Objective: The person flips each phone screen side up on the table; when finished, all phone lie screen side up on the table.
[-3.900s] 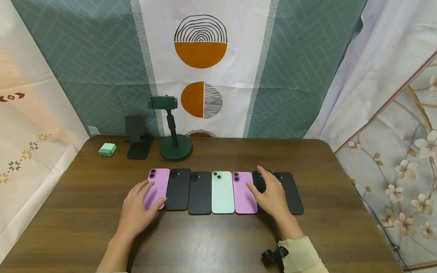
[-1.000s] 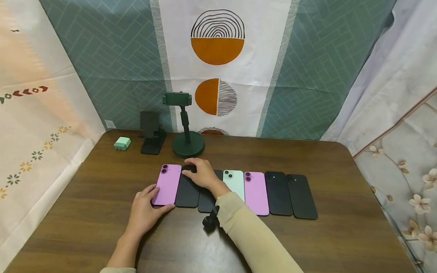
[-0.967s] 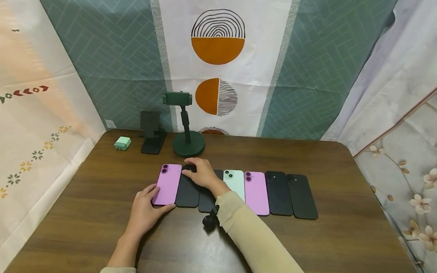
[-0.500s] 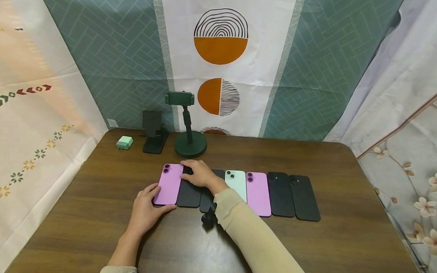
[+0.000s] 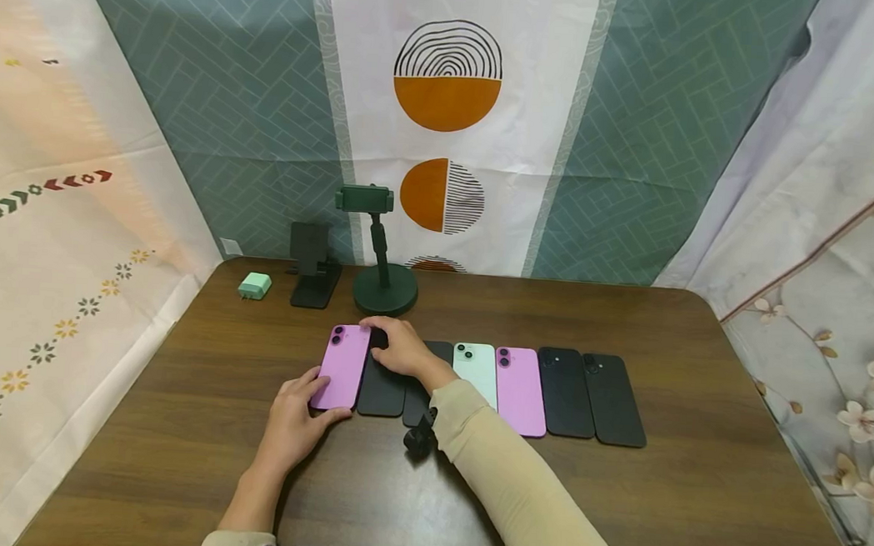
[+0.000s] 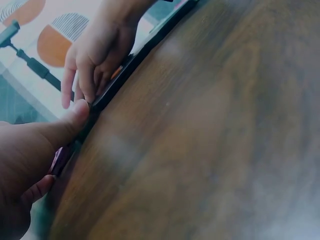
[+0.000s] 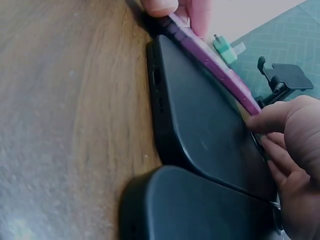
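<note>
The pink phone (image 5: 343,367) at the left end of a row lies back up, its long edge showing above the neighbouring black phone in the right wrist view. My left hand (image 5: 294,419) grips its near end, thumb at the near right corner and fingers along the left side. My right hand (image 5: 405,350) pinches its far right corner, with the index finger at the top edge and the thumb (image 7: 272,119) against the side. Beneath that hand lies the black phone (image 5: 380,391), partly covered; a second black phone (image 5: 416,401) sits beside it, partly hidden by the wrist.
Rightward in the row come a mint phone (image 5: 478,374), another pink phone (image 5: 521,395) and dark phones (image 5: 566,394). Behind stand a green phone stand (image 5: 385,291), a black stand (image 5: 314,286) and a mint charger (image 5: 255,285). All rest on the wooden table (image 5: 617,518).
My right hand has crossed from the row's right end to the left pink phone, its index finger now at that phone's far corner. The phone's right edge has risen slightly. My left hand stays there.
</note>
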{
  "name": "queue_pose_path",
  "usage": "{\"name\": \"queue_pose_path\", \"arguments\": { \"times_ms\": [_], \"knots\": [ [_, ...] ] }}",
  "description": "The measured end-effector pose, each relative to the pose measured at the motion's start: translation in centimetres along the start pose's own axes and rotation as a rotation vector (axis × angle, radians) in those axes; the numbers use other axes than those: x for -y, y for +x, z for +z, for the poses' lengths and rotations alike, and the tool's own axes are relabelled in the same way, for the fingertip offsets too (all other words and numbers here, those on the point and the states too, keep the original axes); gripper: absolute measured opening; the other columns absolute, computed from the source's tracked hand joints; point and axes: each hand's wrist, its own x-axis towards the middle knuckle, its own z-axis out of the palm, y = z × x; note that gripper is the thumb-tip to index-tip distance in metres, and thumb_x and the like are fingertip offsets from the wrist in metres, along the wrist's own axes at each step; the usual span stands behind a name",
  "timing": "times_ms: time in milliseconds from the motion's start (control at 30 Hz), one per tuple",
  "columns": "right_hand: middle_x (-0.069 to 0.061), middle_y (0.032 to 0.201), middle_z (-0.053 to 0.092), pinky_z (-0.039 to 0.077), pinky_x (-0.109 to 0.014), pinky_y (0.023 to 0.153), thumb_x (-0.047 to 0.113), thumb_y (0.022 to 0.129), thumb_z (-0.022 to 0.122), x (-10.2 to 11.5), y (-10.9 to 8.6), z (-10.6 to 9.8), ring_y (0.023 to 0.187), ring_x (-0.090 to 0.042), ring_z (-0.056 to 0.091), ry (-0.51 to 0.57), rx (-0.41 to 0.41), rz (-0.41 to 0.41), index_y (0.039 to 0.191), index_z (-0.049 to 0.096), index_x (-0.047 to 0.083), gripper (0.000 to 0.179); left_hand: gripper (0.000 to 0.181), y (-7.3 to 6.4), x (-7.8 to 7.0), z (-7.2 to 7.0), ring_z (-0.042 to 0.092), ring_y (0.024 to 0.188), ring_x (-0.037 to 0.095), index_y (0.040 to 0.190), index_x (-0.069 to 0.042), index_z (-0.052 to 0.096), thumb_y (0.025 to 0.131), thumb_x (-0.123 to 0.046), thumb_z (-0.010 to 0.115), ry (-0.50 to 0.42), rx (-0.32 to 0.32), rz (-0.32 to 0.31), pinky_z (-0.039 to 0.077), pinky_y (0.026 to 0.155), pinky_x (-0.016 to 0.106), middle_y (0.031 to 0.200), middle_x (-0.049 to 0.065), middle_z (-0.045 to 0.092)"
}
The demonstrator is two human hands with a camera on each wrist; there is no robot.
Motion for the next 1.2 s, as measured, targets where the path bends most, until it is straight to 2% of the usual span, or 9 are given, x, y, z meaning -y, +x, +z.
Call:
{"name": "queue_pose_path", "arguments": {
  "times_ms": [133, 267, 400, 500, 667, 867, 933, 1067, 1200],
  "knots": [
    [-0.009, 0.136, 0.062, 0.045, -0.034, 0.108, 0.004, 0.089, 0.077, -0.14, -0.14, 0.02, 0.128, -0.022, 0.058, 0.032, -0.041, -0.036, 0.132, 0.065, 0.007, 0.045, 0.062, 0.06, 0.06, -0.09, 0.053, 0.123, 0.047, 0.127, 0.010, 0.065, 0.081, -0.025, 0.087, 0.006, 0.041, 0.018, 0.046, 0.101, 0.060, 0.140, 0.031, 0.055],
    [-0.009, 0.132, 0.064, 0.046, -0.031, 0.106, 0.006, 0.088, 0.079, -0.25, -0.37, 0.09, 0.124, -0.022, 0.060, 0.065, -0.098, -0.062, 0.126, 0.069, 0.006, 0.039, 0.070, 0.03, -0.10, -0.22, 0.051, 0.127, 0.046, 0.132, 0.009, 0.062, 0.080, -0.031, 0.088, 0.006, 0.078, 0.014, 0.044, 0.104, 0.061, 0.143, 0.027, 0.053],
    [-0.008, 0.130, 0.066, 0.046, -0.031, 0.106, 0.009, 0.087, 0.081, -0.47, -0.60, 0.07, 0.124, -0.021, 0.060, 0.050, -0.121, -0.076, 0.123, 0.070, 0.006, 0.038, 0.074, -0.05, -0.27, -0.18, 0.052, 0.125, 0.044, 0.131, 0.010, 0.062, 0.077, -0.030, 0.090, 0.000, 0.059, 0.034, 0.044, 0.103, 0.061, 0.141, 0.024, 0.057],
    [-0.007, 0.130, 0.066, 0.045, -0.030, 0.107, 0.011, 0.087, 0.081, -0.67, -0.68, 0.01, 0.125, -0.020, 0.059, 0.041, -0.123, -0.080, 0.125, 0.070, 0.006, 0.040, 0.069, -0.02, -0.34, 0.01, 0.055, 0.121, 0.042, 0.130, 0.010, 0.063, 0.078, -0.026, 0.090, 0.001, 0.046, 0.062, 0.046, 0.101, 0.059, 0.137, 0.024, 0.060],
    [-0.009, 0.132, 0.065, 0.045, -0.032, 0.108, 0.012, 0.084, 0.084, -0.75, -0.65, -0.24, 0.126, -0.022, 0.058, 0.055, -0.139, -0.132, 0.129, 0.068, 0.003, 0.049, 0.064, 0.08, -0.49, 0.11, 0.059, 0.119, 0.040, 0.131, 0.008, 0.063, 0.081, -0.023, 0.088, -0.028, 0.047, 0.074, 0.049, 0.100, 0.057, 0.135, 0.023, 0.062],
    [-0.011, 0.140, 0.061, 0.046, -0.029, 0.107, 0.014, 0.080, 0.087, -0.53, -0.61, -0.11, 0.128, -0.021, 0.059, 0.150, -0.064, -0.121, 0.142, 0.056, 0.001, 0.071, 0.058, -0.35, -0.31, 0.03, 0.062, 0.116, 0.041, 0.131, 0.006, 0.064, 0.083, -0.017, 0.085, -0.064, 0.013, 0.096, 0.052, 0.095, 0.058, 0.133, 0.022, 0.064],
    [-0.012, 0.142, 0.059, 0.046, -0.029, 0.107, 0.015, 0.080, 0.087, -0.41, -0.60, -0.03, 0.128, -0.022, 0.059, 0.167, -0.043, -0.104, 0.146, 0.051, 0.000, 0.077, 0.056, -0.46, -0.24, 0.08, 0.064, 0.113, 0.038, 0.131, 0.005, 0.064, 0.083, -0.014, 0.085, -0.073, -0.011, 0.121, 0.056, 0.089, 0.054, 0.130, 0.021, 0.065],
    [-0.013, 0.145, 0.056, 0.044, -0.030, 0.109, 0.019, 0.079, 0.088, -0.16, -0.53, -0.12, 0.131, -0.023, 0.057, 0.133, -0.041, -0.103, 0.149, 0.047, -0.001, 0.083, 0.054, -0.45, -0.24, 0.11, 0.068, 0.103, 0.031, 0.133, 0.001, 0.065, 0.083, -0.009, 0.084, -0.100, -0.052, 0.175, 0.060, 0.075, 0.042, 0.126, 0.019, 0.068],
    [-0.013, 0.146, 0.055, 0.043, -0.031, 0.110, 0.020, 0.080, 0.088, -0.01, -0.45, -0.36, 0.132, -0.024, 0.055, 0.159, -0.028, -0.094, 0.149, 0.046, -0.001, 0.083, 0.052, -0.32, -0.40, -0.05, 0.068, 0.099, 0.027, 0.133, 0.000, 0.064, 0.084, -0.005, 0.082, -0.142, -0.058, 0.202, 0.060, 0.071, 0.035, 0.125, 0.018, 0.068]
  ]
}}
